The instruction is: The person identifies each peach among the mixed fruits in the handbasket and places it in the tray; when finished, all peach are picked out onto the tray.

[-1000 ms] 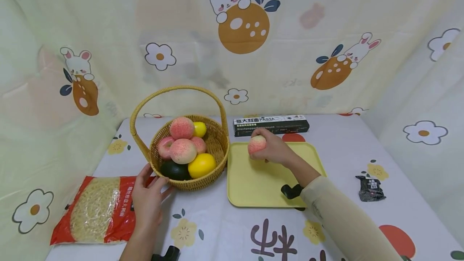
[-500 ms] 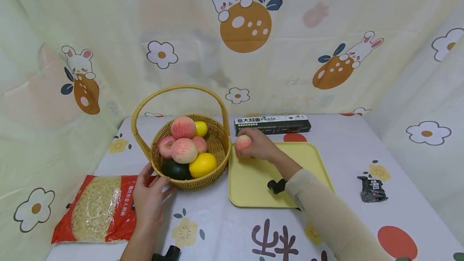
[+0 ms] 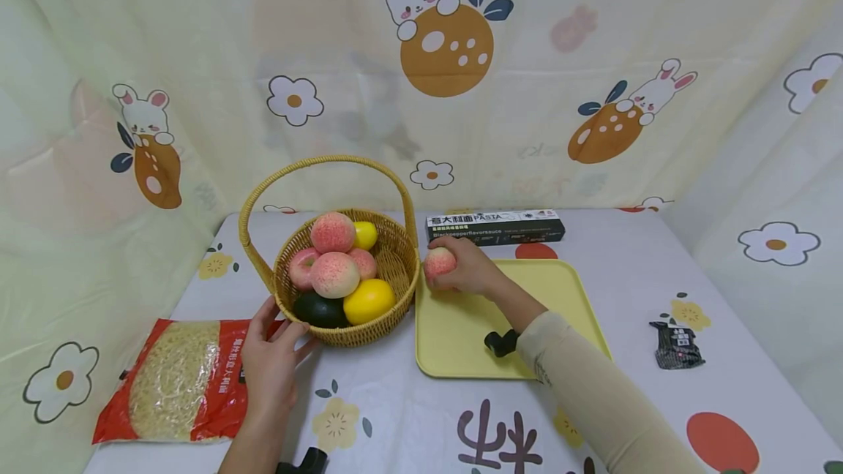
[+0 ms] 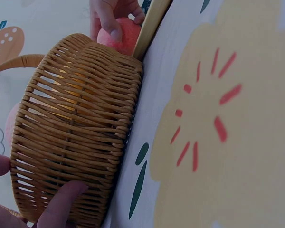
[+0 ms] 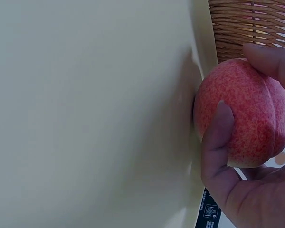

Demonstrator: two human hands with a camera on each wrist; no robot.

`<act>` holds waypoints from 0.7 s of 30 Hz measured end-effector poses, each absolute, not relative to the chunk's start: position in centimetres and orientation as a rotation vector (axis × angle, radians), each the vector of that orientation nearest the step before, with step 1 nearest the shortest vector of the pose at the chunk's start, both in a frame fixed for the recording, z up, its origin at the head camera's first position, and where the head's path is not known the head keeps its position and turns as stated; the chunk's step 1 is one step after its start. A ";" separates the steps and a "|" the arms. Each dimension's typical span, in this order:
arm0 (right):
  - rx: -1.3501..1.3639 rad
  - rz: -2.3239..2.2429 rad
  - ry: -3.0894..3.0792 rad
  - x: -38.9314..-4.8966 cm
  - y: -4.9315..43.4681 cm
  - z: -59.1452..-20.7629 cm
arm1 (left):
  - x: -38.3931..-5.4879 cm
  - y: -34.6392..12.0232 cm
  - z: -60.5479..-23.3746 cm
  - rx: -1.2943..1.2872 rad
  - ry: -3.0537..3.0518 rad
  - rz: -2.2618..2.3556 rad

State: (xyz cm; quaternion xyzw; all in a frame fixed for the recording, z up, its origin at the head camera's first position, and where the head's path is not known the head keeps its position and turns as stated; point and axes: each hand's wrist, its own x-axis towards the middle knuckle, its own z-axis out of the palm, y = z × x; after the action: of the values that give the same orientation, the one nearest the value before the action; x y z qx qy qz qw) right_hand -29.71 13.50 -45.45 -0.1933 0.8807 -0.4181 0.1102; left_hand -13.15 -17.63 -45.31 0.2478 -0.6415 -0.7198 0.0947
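Note:
In the head view my right hand (image 3: 467, 267) holds a pink-and-cream peach (image 3: 440, 263) at the far left corner of a yellow tray (image 3: 474, 328). Thumb and fingers curl round the peach (image 5: 242, 111) in the right wrist view, close beside the wicker basket. My left hand (image 3: 271, 357) holds the near left side of that wicker basket (image 3: 358, 335), its thumb (image 4: 61, 204) against the woven wall. Inside the basket lie several pink peaches (image 3: 334, 274), a dark green fruit (image 3: 320, 310), a large yellow fruit (image 3: 369, 302) and a smaller yellow one (image 3: 365, 235).
A red bag of pasta (image 3: 174, 379) lies left of the left hand. Behind the tray stands a black-and-white pasta box (image 3: 497, 227). A small black packet (image 3: 677, 346) is at the right. The basket's tall handle (image 3: 323, 161) arches over it; a printed curtain hangs behind.
My right hand has carried the peach leftward over the tray to its far left corner and slightly down, nearer the basket. The left hand and basket have stayed in place.

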 end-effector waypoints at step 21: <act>-0.547 -1.269 2.577 -28.4 14.8 -44.0 | -13.1 -17.8 -45.2 0.727 -1.912 -2.145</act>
State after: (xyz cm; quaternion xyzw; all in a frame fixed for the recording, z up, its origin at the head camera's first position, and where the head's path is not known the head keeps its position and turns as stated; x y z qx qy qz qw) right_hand -28.42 14.78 -43.99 -0.1859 0.8761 -0.4315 0.1087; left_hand -13.12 -17.77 -45.23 0.2444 -0.6426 -0.7208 0.0886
